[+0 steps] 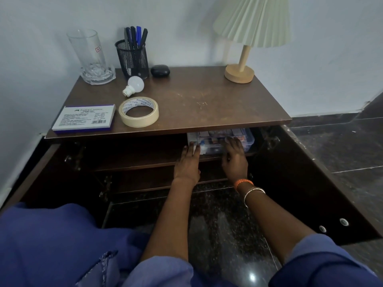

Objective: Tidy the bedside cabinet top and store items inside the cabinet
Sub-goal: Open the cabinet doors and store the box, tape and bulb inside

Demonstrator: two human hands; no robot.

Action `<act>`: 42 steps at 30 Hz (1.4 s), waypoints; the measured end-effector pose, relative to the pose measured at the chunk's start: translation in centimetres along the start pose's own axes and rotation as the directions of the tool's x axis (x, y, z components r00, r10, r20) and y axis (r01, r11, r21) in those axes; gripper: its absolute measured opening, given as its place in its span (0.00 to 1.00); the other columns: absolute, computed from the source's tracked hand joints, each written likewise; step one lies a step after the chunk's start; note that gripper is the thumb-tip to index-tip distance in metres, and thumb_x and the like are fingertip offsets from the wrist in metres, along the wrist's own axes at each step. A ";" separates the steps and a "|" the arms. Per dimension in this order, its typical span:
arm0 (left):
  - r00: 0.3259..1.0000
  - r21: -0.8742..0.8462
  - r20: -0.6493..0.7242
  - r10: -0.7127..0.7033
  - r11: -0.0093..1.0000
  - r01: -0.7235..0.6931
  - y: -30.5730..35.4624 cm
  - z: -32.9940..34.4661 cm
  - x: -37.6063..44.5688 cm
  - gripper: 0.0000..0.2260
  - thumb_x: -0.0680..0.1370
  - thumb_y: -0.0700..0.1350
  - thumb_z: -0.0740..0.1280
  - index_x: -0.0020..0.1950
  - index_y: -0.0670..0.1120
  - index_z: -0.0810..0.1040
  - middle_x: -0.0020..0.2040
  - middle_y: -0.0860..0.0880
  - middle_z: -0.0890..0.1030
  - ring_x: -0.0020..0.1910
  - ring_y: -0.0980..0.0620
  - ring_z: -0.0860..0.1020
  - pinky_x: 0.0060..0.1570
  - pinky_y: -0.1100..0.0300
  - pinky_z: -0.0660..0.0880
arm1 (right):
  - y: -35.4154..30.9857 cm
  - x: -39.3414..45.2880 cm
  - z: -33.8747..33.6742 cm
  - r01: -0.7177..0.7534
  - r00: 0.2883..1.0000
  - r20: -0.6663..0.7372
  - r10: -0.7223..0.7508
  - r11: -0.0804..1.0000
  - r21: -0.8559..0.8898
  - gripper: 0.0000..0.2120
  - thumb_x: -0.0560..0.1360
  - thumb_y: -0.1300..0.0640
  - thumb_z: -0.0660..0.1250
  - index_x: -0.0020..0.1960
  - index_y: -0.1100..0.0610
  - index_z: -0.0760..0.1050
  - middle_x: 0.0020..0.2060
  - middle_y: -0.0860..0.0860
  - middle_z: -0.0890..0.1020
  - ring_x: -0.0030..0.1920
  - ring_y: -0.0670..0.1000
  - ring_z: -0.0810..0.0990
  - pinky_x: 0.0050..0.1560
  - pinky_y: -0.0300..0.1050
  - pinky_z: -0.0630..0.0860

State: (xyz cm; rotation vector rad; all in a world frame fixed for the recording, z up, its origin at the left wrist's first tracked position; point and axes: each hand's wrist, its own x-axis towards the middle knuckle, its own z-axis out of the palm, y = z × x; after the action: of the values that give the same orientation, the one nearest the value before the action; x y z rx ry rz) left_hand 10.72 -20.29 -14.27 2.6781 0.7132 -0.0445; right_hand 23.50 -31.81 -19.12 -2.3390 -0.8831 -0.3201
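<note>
Both bare forearms reach forward and slightly upward, side by side, with blue sleeves pushed to the elbows. The left hand (187, 162) lies palm down with its fingers stretched ahead. The right hand (235, 157), with an orange band and a thin bangle at its wrist, spreads palm down, fingertips seemingly a little curled.

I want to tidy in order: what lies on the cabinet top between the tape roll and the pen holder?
The head view shows one thing there: a white bulb between tape roll and pen holder.
</note>
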 end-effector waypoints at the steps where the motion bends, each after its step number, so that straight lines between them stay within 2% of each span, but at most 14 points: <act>1: 1.000 -0.015 0.004 -0.005 1.000 0.006 0.1 0.0 0.0 0.39 0.76 0.41 0.67 0.77 0.50 0.45 0.79 0.48 0.45 0.78 0.46 0.46 0.73 0.46 0.56 | 0.0 -0.1 -0.1 -0.025 1.000 0.016 0.024 0.998 0.052 0.27 0.71 0.68 0.64 0.69 0.55 0.71 0.70 0.54 0.71 0.74 0.57 0.62 0.67 0.49 0.67; 3: 1.000 -0.048 0.015 -0.019 0.999 0.019 0.2 -0.1 0.0 0.39 0.75 0.41 0.68 0.77 0.49 0.45 0.79 0.49 0.45 0.78 0.47 0.46 0.74 0.47 0.56 | -0.2 -0.2 -0.2 -0.067 0.997 0.036 0.063 0.990 0.123 0.30 0.69 0.69 0.64 0.69 0.52 0.70 0.71 0.53 0.69 0.75 0.55 0.59 0.68 0.48 0.65; 7: 0.999 -0.058 0.027 -0.022 0.998 0.024 0.3 -0.5 -0.1 0.39 0.75 0.42 0.68 0.77 0.49 0.46 0.79 0.48 0.47 0.78 0.47 0.46 0.74 0.45 0.56 | 0.1 0.3 -0.4 -0.133 0.990 0.076 0.120 0.972 0.194 0.29 0.68 0.68 0.63 0.68 0.51 0.72 0.71 0.51 0.69 0.76 0.53 0.58 0.70 0.49 0.64; 12: 0.998 -0.035 0.059 -0.025 0.999 0.027 0.4 -0.9 0.0 0.38 0.75 0.44 0.68 0.77 0.48 0.47 0.79 0.48 0.47 0.78 0.46 0.46 0.74 0.43 0.56 | -0.3 0.1 -0.6 -0.112 0.992 0.080 0.100 0.978 0.175 0.30 0.69 0.70 0.62 0.68 0.52 0.72 0.72 0.52 0.69 0.76 0.53 0.57 0.70 0.46 0.60; 19: 0.999 -0.015 0.046 -0.019 1.000 0.020 0.6 -1.1 -0.1 0.36 0.76 0.43 0.67 0.77 0.48 0.49 0.78 0.47 0.49 0.77 0.46 0.48 0.73 0.43 0.58 | -0.6 -0.1 -1.0 -0.096 0.993 0.086 0.084 0.985 0.140 0.30 0.69 0.71 0.62 0.69 0.52 0.71 0.72 0.51 0.68 0.76 0.54 0.57 0.65 0.43 0.61; 21: 0.999 -0.020 0.051 -0.019 1.000 0.020 0.6 -1.2 -0.1 0.35 0.76 0.42 0.66 0.77 0.48 0.49 0.78 0.47 0.50 0.77 0.46 0.48 0.73 0.44 0.58 | -0.7 -0.1 -1.1 -0.094 0.992 0.095 0.082 0.987 0.128 0.31 0.69 0.72 0.62 0.69 0.52 0.71 0.72 0.52 0.68 0.76 0.54 0.57 0.66 0.44 0.63; 23: 0.999 -0.039 0.035 0.005 0.999 -0.004 0.6 -1.4 -0.3 0.31 0.77 0.41 0.65 0.76 0.48 0.54 0.77 0.46 0.54 0.77 0.45 0.52 0.71 0.45 0.61 | -1.3 0.1 -1.6 -0.104 0.987 0.132 0.092 0.991 0.085 0.31 0.70 0.71 0.62 0.70 0.52 0.69 0.73 0.52 0.66 0.76 0.55 0.56 0.70 0.50 0.65; 25: 0.991 -0.044 -0.077 0.109 0.993 -0.112 0.9 -2.3 -0.6 0.23 0.77 0.40 0.63 0.71 0.48 0.65 0.72 0.45 0.66 0.71 0.46 0.65 0.64 0.49 0.69 | -2.2 0.1 -2.3 -0.047 0.977 0.202 0.062 0.996 -0.078 0.31 0.71 0.68 0.63 0.72 0.53 0.65 0.74 0.55 0.64 0.75 0.57 0.58 0.70 0.58 0.66; 27: 0.931 -0.044 -0.277 0.236 0.965 -0.258 2.0 -4.1 -1.2 0.13 0.77 0.41 0.61 0.60 0.47 0.75 0.60 0.47 0.76 0.58 0.48 0.76 0.51 0.55 0.74 | -3.5 -0.1 -3.1 0.069 0.974 0.225 -0.016 0.970 -0.233 0.31 0.70 0.64 0.65 0.72 0.54 0.64 0.72 0.59 0.65 0.70 0.60 0.65 0.65 0.61 0.69; 28: 0.888 -0.046 -0.369 0.273 0.949 -0.311 3.0 -5.4 -1.5 0.09 0.76 0.42 0.61 0.54 0.47 0.78 0.54 0.48 0.79 0.52 0.48 0.78 0.45 0.56 0.73 | -4.3 -0.3 -3.6 0.112 0.978 0.199 -0.062 0.961 -0.252 0.29 0.70 0.62 0.66 0.70 0.55 0.67 0.69 0.60 0.69 0.66 0.61 0.70 0.61 0.60 0.71; 30: 0.797 -0.046 -0.515 0.315 0.919 -0.392 4.8 -8.0 -2.2 0.07 0.75 0.43 0.62 0.47 0.45 0.79 0.45 0.48 0.80 0.44 0.47 0.79 0.39 0.55 0.74 | -6.2 -0.6 -4.5 0.151 0.987 0.090 -0.136 0.970 -0.192 0.19 0.69 0.59 0.68 0.59 0.59 0.75 0.55 0.59 0.79 0.53 0.61 0.78 0.53 0.57 0.72; 33: 0.695 -0.051 -0.629 0.348 0.874 -0.484 5.9 -11.4 -3.2 0.05 0.74 0.42 0.63 0.42 0.44 0.78 0.38 0.49 0.79 0.36 0.52 0.75 0.36 0.55 0.74 | -9.6 -0.8 -6.3 0.216 0.975 -0.042 -0.218 0.975 -0.044 0.05 0.71 0.57 0.68 0.45 0.58 0.78 0.38 0.55 0.82 0.41 0.57 0.79 0.48 0.53 0.73; 37: 0.620 -0.111 -0.752 0.223 0.885 -0.453 4.5 -15.7 -5.2 0.06 0.74 0.41 0.64 0.40 0.44 0.79 0.32 0.51 0.78 0.31 0.55 0.72 0.33 0.57 0.72 | -14.6 -0.3 -8.8 0.341 0.938 -0.097 -0.334 0.938 0.063 0.03 0.69 0.62 0.70 0.39 0.55 0.78 0.35 0.50 0.81 0.38 0.52 0.78 0.47 0.50 0.72; 42: 0.663 -0.280 -0.748 -0.039 0.923 -0.262 -1.5 -20.1 -6.2 0.08 0.73 0.45 0.61 0.40 0.47 0.80 0.37 0.49 0.82 0.39 0.48 0.78 0.42 0.51 0.76 | -19.8 1.3 -10.3 0.432 0.901 -0.111 -0.420 0.894 0.118 0.07 0.69 0.61 0.63 0.38 0.54 0.79 0.38 0.48 0.82 0.41 0.50 0.77 0.49 0.46 0.67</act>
State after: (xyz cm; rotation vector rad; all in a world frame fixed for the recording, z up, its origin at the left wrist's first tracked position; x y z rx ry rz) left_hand 3.35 -14.80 4.73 2.2896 0.6687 1.1772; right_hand 11.21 -25.82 -1.35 -1.9720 -1.3334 -0.5129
